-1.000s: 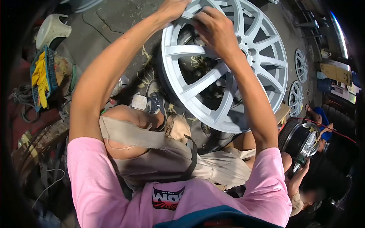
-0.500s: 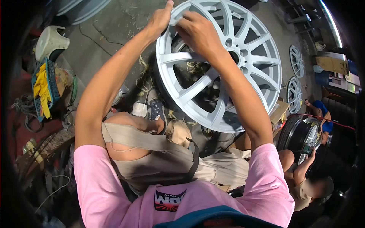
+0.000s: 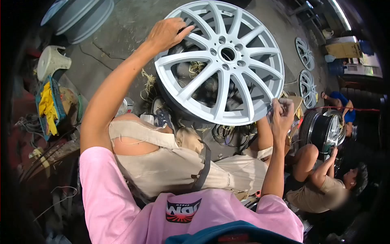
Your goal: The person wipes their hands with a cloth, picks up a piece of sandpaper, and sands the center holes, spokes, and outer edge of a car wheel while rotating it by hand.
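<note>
Head view: a big white wheel (image 3: 222, 95) is in front of the person, with its spokes facing the camera.
Left hand (image 3: 165, 35): at the wheel's upper left edge; I cannot tell if its fingers grip it.
Right hand (image 3: 282, 116): fingers bent in, by the lower right edge; I cannot tell if they hold anything.
In the way: a shoe (image 3: 162, 117) and the knees are close below the wheel.
Left side: a pale stool (image 3: 53, 65), and a blue basket (image 3: 61, 106) with yellow cloth (image 3: 48, 106).
Right side: a co-worker (image 3: 319, 197) by a tire (image 3: 309, 127).
</note>
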`<state>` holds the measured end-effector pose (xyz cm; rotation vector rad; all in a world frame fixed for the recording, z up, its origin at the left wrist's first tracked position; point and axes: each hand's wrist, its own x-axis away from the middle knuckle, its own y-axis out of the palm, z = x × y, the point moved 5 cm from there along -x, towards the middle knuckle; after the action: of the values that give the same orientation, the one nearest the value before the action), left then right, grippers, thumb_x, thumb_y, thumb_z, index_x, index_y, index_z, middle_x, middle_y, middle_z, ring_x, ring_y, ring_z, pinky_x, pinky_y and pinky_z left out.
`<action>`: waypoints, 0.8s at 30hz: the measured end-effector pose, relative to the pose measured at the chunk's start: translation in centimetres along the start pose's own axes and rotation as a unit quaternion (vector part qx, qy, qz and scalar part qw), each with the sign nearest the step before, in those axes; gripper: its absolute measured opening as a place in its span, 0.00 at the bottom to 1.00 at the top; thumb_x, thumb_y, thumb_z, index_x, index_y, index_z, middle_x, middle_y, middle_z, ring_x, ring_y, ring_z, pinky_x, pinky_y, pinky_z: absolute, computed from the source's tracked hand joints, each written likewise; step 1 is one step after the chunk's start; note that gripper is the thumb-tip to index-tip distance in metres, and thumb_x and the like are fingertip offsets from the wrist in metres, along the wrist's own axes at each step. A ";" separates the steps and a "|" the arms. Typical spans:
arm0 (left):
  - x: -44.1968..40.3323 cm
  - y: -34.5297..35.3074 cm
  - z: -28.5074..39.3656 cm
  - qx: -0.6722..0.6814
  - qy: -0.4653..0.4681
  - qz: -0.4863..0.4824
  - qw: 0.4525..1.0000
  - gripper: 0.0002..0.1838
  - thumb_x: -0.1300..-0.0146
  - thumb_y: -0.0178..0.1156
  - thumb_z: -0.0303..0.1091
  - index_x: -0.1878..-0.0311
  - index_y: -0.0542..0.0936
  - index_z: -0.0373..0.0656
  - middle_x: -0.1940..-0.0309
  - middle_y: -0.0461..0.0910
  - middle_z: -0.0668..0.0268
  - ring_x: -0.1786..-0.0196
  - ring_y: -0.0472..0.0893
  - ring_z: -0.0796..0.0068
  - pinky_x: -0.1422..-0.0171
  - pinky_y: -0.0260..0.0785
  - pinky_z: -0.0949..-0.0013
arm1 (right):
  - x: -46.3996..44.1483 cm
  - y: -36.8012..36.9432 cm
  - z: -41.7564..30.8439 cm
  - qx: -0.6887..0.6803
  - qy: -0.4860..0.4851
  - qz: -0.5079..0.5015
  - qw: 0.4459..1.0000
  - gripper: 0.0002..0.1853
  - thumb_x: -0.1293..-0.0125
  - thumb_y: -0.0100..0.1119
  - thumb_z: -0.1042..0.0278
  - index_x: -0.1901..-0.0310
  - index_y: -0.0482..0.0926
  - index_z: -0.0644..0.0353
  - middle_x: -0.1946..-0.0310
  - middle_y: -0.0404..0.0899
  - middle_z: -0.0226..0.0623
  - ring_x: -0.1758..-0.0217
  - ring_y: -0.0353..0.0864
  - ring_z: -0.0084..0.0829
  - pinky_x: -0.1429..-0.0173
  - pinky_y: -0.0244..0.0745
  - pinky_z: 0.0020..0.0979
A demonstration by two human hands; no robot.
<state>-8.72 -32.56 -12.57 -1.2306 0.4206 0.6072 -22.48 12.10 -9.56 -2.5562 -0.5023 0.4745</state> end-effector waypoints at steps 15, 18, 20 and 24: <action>-3.5 4.9 5.4 -0.142 0.051 -0.291 0.945 0.26 0.25 0.57 0.54 0.57 0.85 0.35 0.52 0.84 0.49 0.51 0.84 0.43 0.44 0.77 0.48 | 17.7 -1.7 9.3 -0.123 0.227 -0.022 0.966 0.08 0.32 0.70 0.75 0.56 0.84 0.69 0.67 0.79 0.26 0.71 0.71 0.13 0.66 0.66 0.20; -3.4 2.6 4.3 -0.219 0.020 -0.310 0.925 0.28 0.28 0.60 0.57 0.57 0.84 0.35 0.57 0.85 0.45 0.50 0.85 0.43 0.44 0.78 0.47 | 19.0 -1.3 11.0 0.001 0.178 -0.059 0.982 0.08 0.33 0.70 0.71 0.60 0.85 0.69 0.68 0.79 0.35 0.72 0.74 0.20 0.66 0.69 0.26; -3.2 1.1 6.1 -0.203 0.030 -0.291 0.934 0.27 0.28 0.61 0.56 0.58 0.84 0.34 0.57 0.85 0.45 0.51 0.85 0.42 0.44 0.78 0.47 | 19.0 -1.0 12.2 0.024 0.106 -0.035 0.994 0.08 0.34 0.70 0.70 0.61 0.86 0.68 0.68 0.79 0.38 0.73 0.75 0.22 0.66 0.70 0.28; -1.9 -0.5 15.0 0.002 -0.028 -0.315 0.949 0.28 0.31 0.66 0.55 0.62 0.87 0.32 0.68 0.86 0.46 0.61 0.86 0.46 0.51 0.78 0.52 | 17.7 -1.4 10.9 0.012 0.100 -0.044 0.994 0.10 0.34 0.70 0.68 0.64 0.85 0.68 0.71 0.82 0.37 0.74 0.78 0.23 0.68 0.72 0.31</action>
<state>-10.26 -18.74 -6.72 -1.2541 -0.0318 0.0899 -11.97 25.10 -21.91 -2.5112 -0.5286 0.1895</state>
